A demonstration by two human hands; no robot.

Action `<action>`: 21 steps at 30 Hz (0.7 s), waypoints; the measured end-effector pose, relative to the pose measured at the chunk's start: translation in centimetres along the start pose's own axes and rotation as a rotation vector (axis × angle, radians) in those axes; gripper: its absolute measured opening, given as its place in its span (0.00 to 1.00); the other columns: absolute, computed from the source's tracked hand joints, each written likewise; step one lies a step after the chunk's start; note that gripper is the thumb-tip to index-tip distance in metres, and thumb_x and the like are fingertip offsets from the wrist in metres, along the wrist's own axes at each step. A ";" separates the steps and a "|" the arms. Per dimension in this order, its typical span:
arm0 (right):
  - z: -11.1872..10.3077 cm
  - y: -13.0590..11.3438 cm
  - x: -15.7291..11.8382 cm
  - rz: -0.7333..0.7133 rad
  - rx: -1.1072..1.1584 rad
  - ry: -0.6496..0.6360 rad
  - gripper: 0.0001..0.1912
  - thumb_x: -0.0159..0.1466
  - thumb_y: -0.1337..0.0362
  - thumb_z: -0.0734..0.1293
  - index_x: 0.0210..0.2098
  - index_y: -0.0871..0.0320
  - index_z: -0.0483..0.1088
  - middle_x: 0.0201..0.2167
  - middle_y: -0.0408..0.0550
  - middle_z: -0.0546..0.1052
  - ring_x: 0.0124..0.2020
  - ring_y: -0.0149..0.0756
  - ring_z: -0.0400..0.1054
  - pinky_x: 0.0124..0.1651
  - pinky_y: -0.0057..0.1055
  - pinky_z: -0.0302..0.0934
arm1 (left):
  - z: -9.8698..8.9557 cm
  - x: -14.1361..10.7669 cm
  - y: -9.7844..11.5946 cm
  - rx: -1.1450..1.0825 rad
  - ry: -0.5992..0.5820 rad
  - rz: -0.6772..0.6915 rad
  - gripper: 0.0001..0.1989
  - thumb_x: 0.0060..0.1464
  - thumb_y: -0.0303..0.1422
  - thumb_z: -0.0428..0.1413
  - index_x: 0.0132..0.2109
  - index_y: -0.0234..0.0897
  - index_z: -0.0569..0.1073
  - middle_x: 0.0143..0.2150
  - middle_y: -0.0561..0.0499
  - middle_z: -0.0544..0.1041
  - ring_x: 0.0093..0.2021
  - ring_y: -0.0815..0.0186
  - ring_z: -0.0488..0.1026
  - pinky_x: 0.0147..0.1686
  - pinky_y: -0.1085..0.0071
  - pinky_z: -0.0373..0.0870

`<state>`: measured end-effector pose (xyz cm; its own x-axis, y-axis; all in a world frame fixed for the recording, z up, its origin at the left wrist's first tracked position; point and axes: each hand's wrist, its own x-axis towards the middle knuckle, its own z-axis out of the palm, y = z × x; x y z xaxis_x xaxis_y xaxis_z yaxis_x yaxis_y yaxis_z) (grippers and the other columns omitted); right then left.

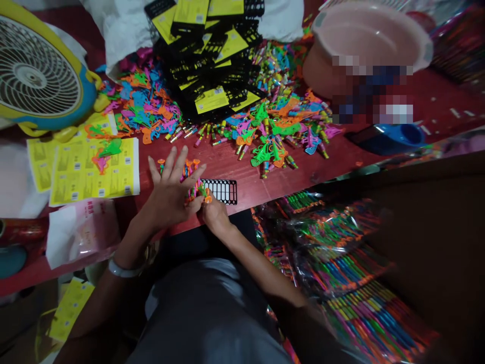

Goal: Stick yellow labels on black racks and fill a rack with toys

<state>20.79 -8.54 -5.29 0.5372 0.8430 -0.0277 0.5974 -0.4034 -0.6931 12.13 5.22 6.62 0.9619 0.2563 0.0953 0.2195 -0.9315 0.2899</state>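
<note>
A black plastic grid rack [223,192] lies near the table's front edge; its right-hand slots show bare. Small plastic sticks with orange ends [192,164] fill its left part, mostly hidden under my left hand [170,189]. That hand is open, fingers spread over the sticks. My right hand [216,215] is closed at the rack's near side. A green-and-orange plastic stick [206,194] shows at its fingertips, and the grip itself is partly hidden. Beyond the hands lie a heap of colourful plastic pieces [271,136] and stacked black racks with yellow cards [212,101].
A yellow-and-blue fan [41,71] stands at left, above yellow label sheets [94,177] and a tissue pack [89,227]. A pink basin [322,71] and a blue container [409,135] are at right. Bagged colourful sticks [348,268] lie below the table's edge.
</note>
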 end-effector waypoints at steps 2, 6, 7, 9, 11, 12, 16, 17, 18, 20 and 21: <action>-0.2 -0.2 -0.1 0.034 0.046 -0.027 0.11 0.68 0.69 0.60 0.46 0.55 0.72 0.44 0.53 0.77 0.33 0.41 0.71 0.33 0.34 0.63 | -0.4 -0.2 0.1 -0.001 -0.023 0.074 0.32 0.58 0.47 0.61 0.68 0.53 0.67 0.80 0.45 0.44 0.79 0.36 0.35 0.68 0.24 0.25; -0.3 -0.3 0.0 0.048 0.194 -0.026 0.09 0.68 0.67 0.61 0.43 0.55 0.72 0.41 0.50 0.76 0.33 0.39 0.70 0.35 0.33 0.64 | -0.1 0.1 0.8 0.023 -0.003 0.099 0.23 0.62 0.53 0.56 0.57 0.47 0.76 0.77 0.44 0.56 0.78 0.37 0.45 0.67 0.22 0.23; -0.4 -0.1 0.1 0.033 0.238 -0.033 0.09 0.67 0.69 0.61 0.42 0.55 0.72 0.40 0.49 0.75 0.33 0.38 0.69 0.35 0.33 0.64 | 0.2 0.3 1.1 0.030 0.030 0.068 0.20 0.64 0.52 0.54 0.52 0.45 0.78 0.76 0.44 0.59 0.77 0.38 0.47 0.67 0.22 0.25; -1.1 0.8 0.4 -0.024 0.328 -0.058 0.10 0.65 0.71 0.61 0.40 0.55 0.72 0.38 0.47 0.75 0.33 0.36 0.69 0.38 0.32 0.66 | 0.7 0.6 1.6 0.035 0.100 0.005 0.18 0.66 0.49 0.52 0.45 0.42 0.78 0.74 0.44 0.64 0.76 0.40 0.52 0.69 0.24 0.30; -2.8 2.3 0.9 -0.042 0.363 0.010 0.07 0.65 0.70 0.61 0.37 0.55 0.71 0.36 0.46 0.74 0.35 0.36 0.70 0.42 0.33 0.67 | 1.0 0.7 1.9 0.033 0.143 -0.031 0.16 0.65 0.47 0.52 0.41 0.42 0.77 0.72 0.44 0.67 0.75 0.42 0.55 0.70 0.25 0.33; -4.0 3.4 1.1 -0.010 0.336 0.104 0.05 0.66 0.68 0.62 0.37 0.55 0.70 0.36 0.47 0.74 0.38 0.38 0.70 0.45 0.35 0.68 | 1.1 0.7 1.9 0.027 0.150 -0.036 0.14 0.64 0.45 0.53 0.41 0.42 0.77 0.72 0.44 0.67 0.75 0.42 0.56 0.70 0.25 0.33; -9.9 8.5 2.6 0.385 -0.024 0.609 0.09 0.66 0.58 0.67 0.41 0.57 0.68 0.45 0.58 0.75 0.48 0.48 0.70 0.53 0.47 0.66 | 0.7 0.4 1.7 -0.015 0.117 -0.024 0.13 0.61 0.41 0.53 0.47 0.43 0.77 0.72 0.45 0.67 0.75 0.42 0.55 0.70 0.26 0.31; -11.2 9.7 3.0 0.473 -0.098 0.638 0.12 0.65 0.57 0.68 0.42 0.58 0.67 0.47 0.61 0.74 0.49 0.50 0.70 0.53 0.49 0.66 | 0.6 0.3 1.6 -0.019 0.111 -0.024 0.14 0.61 0.41 0.52 0.49 0.44 0.77 0.72 0.46 0.67 0.76 0.42 0.54 0.70 0.26 0.31; -12.3 10.7 3.4 0.530 -0.150 0.631 0.13 0.64 0.57 0.69 0.42 0.58 0.66 0.47 0.62 0.75 0.49 0.52 0.71 0.52 0.50 0.66 | 0.5 0.2 1.5 -0.017 0.106 -0.024 0.16 0.61 0.40 0.52 0.52 0.44 0.76 0.72 0.46 0.66 0.76 0.42 0.54 0.70 0.26 0.31; -13.7 12.2 3.9 0.559 -0.189 0.580 0.11 0.64 0.58 0.68 0.39 0.57 0.65 0.43 0.62 0.76 0.48 0.53 0.72 0.51 0.51 0.67 | 0.5 0.2 1.4 -0.005 0.104 -0.024 0.18 0.62 0.39 0.50 0.56 0.46 0.75 0.73 0.47 0.66 0.76 0.43 0.53 0.70 0.27 0.30; -14.0 12.6 4.0 0.537 -0.174 0.571 0.10 0.64 0.57 0.67 0.37 0.56 0.64 0.40 0.60 0.76 0.46 0.53 0.73 0.51 0.51 0.67 | 0.5 0.1 1.4 0.000 0.106 -0.024 0.19 0.62 0.39 0.50 0.58 0.47 0.74 0.73 0.47 0.66 0.76 0.43 0.53 0.71 0.27 0.30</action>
<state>38.76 -15.22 -4.03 0.9712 0.2247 0.0795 0.2296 -0.7920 -0.5657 12.65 3.81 6.55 0.9337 0.3041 0.1889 0.2418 -0.9249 0.2935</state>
